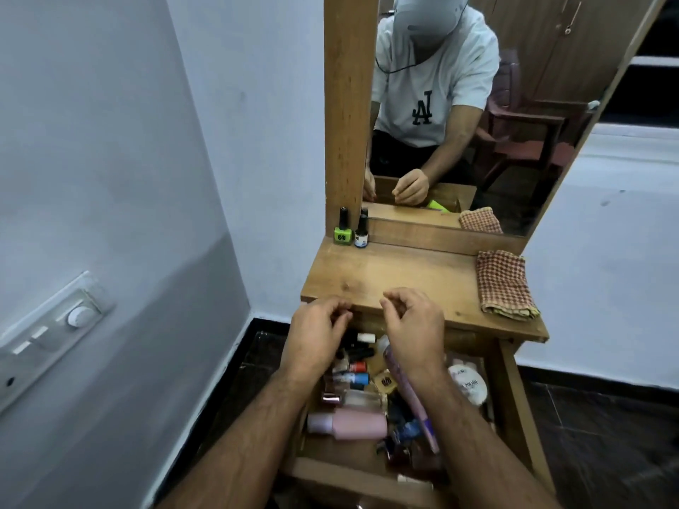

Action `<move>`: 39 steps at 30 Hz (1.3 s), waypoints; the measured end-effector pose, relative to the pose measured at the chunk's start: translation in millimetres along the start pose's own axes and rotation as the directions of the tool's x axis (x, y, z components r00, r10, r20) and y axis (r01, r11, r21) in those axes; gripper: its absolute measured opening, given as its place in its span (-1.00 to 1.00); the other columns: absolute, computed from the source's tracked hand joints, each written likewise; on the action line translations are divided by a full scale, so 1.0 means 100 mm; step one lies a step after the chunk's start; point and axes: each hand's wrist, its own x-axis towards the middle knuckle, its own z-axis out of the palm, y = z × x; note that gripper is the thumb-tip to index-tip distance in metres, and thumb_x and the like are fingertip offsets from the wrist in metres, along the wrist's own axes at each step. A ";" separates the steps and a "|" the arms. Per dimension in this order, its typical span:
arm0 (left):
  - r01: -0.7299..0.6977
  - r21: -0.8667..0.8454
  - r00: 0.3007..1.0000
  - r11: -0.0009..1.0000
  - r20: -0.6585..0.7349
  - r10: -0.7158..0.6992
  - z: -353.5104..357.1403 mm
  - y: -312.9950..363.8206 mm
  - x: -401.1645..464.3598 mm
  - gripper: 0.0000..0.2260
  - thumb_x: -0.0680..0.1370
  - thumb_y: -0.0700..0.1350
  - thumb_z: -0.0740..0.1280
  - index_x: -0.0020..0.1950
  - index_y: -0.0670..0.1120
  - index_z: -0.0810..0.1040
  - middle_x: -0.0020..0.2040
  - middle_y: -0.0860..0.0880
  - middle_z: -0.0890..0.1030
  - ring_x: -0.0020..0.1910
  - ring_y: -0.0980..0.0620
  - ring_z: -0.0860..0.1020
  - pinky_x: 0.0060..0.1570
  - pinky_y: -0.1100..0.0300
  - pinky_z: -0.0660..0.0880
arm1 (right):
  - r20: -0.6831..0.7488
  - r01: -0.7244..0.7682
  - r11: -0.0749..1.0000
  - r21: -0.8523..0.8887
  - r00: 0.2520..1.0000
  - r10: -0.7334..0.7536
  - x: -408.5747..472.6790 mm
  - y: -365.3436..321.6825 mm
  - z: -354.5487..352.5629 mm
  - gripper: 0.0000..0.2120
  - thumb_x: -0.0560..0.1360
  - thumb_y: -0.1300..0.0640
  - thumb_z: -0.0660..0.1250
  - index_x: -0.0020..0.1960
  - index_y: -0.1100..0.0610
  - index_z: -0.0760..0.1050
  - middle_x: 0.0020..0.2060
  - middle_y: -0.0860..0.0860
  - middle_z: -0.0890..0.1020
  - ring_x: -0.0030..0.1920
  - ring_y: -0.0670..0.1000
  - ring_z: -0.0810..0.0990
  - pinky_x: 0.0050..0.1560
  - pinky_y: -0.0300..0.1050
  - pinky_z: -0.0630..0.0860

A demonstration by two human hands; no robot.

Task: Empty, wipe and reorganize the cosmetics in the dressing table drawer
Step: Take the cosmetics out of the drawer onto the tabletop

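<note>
The dressing table's drawer (349,472) is pulled out and full of cosmetics lying loose: a pink bottle (352,426), a lilac tube (415,398), a white round jar (468,387) and several small nail polish bottles (354,372). My left hand (316,336) hovers over the drawer's back left with its fingers curled in; what they enclose is hidden. My right hand (415,325) hovers beside it at the tabletop's front edge, fingers loosely curled, nothing visible in them. A green nail polish (342,233) and a blue one (361,236) stand upright at the tabletop's back left.
A folded red-checked cloth (505,284) lies on the right of the wooden tabletop (397,277). The mirror (477,104) behind reflects me and a red chair. White walls close in on both sides, with a switch panel (47,336) on the left wall. The floor is dark tile.
</note>
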 end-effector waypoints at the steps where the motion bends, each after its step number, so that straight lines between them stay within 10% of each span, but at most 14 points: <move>1: 0.014 0.018 1.000 1.000 0.020 -0.014 0.01 -0.01 -0.06 -0.84 0.55 -0.15 0.40 0.11 -0.05 0.68 0.01 0.05 0.70 -0.05 0.11 0.62 0.04 0.24 0.52 | 0.019 -0.011 1.000 -0.007 1.000 0.012 -0.10 0.03 0.01 -0.87 0.51 0.22 0.42 0.04 0.15 0.68 -0.10 -0.02 0.67 -0.11 -0.12 0.58 0.03 -0.23 0.55; 8: -0.109 0.242 0.956 0.964 0.292 0.035 0.18 -0.01 -0.38 -0.75 0.53 -0.25 0.32 0.18 -0.10 0.63 0.15 -0.07 0.64 0.12 -0.04 0.59 0.11 0.21 0.44 | 0.266 -0.102 0.972 -0.212 0.951 0.158 -0.43 0.21 0.09 -0.85 0.48 0.26 0.33 -0.11 0.12 0.67 -0.11 0.07 0.71 -0.06 0.13 0.65 -0.01 -0.02 0.54; 23: -0.251 0.510 0.909 0.823 0.415 0.020 0.33 -0.02 -0.44 -0.71 0.59 -0.28 0.20 0.29 -0.12 0.53 0.24 -0.15 0.52 0.19 -0.12 0.52 0.18 0.02 0.50 | 0.168 -0.177 0.955 -0.238 0.961 0.220 -0.41 0.27 -0.01 -0.79 0.54 0.23 0.29 0.09 0.11 0.66 0.04 0.05 0.67 0.01 0.08 0.63 0.08 0.01 0.57; 33: 0.106 -0.012 0.983 0.994 -0.152 -0.106 -0.05 -0.08 -0.40 -0.63 0.54 -0.10 0.42 0.34 -0.09 0.55 0.21 0.00 0.55 0.17 0.07 0.52 0.19 0.29 0.38 | 0.208 -0.131 0.963 -0.235 0.961 0.182 -0.40 0.24 0.04 -0.80 0.58 0.21 0.28 0.13 0.11 0.63 0.03 -0.01 0.64 -0.02 -0.05 0.56 0.02 -0.17 0.50; 39: 0.138 -0.090 0.973 0.986 -0.174 -0.152 -0.05 -0.12 -0.36 -0.64 0.54 -0.15 0.43 0.33 -0.14 0.56 0.22 -0.03 0.58 0.15 0.13 0.51 0.14 0.46 0.26 | 0.459 0.230 0.874 -0.429 0.889 -0.009 -0.30 0.10 0.28 -0.66 0.56 0.24 0.25 0.30 0.05 0.53 0.15 0.03 0.61 0.21 0.09 0.48 0.25 0.01 0.36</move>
